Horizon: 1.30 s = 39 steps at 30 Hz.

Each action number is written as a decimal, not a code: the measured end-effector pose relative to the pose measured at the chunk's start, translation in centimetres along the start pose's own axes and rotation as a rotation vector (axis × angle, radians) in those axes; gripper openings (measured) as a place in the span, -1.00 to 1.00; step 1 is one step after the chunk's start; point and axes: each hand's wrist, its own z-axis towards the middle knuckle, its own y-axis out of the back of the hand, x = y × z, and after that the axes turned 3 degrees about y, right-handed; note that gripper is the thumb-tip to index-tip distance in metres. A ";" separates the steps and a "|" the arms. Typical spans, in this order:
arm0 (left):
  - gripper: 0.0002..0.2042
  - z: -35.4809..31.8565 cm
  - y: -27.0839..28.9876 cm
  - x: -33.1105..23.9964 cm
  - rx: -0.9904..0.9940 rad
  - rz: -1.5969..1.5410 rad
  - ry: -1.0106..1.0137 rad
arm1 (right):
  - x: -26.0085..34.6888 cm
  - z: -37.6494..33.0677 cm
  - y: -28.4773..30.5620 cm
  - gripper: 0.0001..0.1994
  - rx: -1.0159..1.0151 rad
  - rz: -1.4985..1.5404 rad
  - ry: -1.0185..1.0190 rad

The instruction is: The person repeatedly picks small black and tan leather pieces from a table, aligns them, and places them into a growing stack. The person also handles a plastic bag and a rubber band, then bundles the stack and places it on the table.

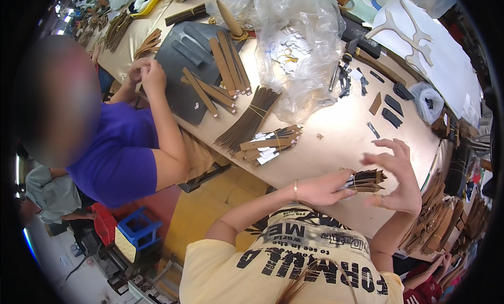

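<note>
My left hand [326,187] is closed around one end of a short bundle of dark brown leather strips [370,181], just above the table's near edge. A thin band seems to go round the bundle beside my fingers. To the right of the bundle, my right hand [400,180] is raised with its fingers spread and curved, apart from the strips. Whether a thin band is stretched to its fingertips I cannot make out. Left of my hands lies a banded bundle of strips with white paper tags [270,144]. A longer banded bundle of dark strips [251,119] rests beyond it.
A co-worker in a purple shirt [123,146] sits at the left by a dark board [181,68] bearing brown straps. Clear plastic bags [299,52] cover the table's middle. Black leather pieces [392,110] and a hammer [350,53] lie ahead; brown strips [436,220] are piled right.
</note>
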 end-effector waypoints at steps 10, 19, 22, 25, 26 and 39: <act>-0.59 -3.7 0.3 -2.5 -0.336 0.143 0.052 | 1.5 1.5 -1.4 -0.42 0.014 0.158 -0.101; -0.53 -8.4 3.6 -2.3 -0.681 0.021 0.278 | -1.8 6.3 -9.6 -0.62 -0.069 0.504 0.154; -0.51 -10.1 4.2 -2.0 -0.840 -0.435 -0.003 | -1.3 8.6 -10.5 -0.61 -0.090 0.587 0.248; -0.53 -12.3 5.8 -2.6 -0.767 -0.351 0.071 | -0.5 10.1 -10.4 -0.61 -0.040 0.665 0.284; -0.53 -12.8 5.9 -2.7 -0.752 -0.259 0.085 | -0.2 10.2 -10.3 -0.60 -0.030 0.656 0.305; -0.72 -15.3 6.9 -4.1 -1.194 0.052 0.001 | -2.4 11.3 -13.3 -0.61 -0.190 0.806 0.270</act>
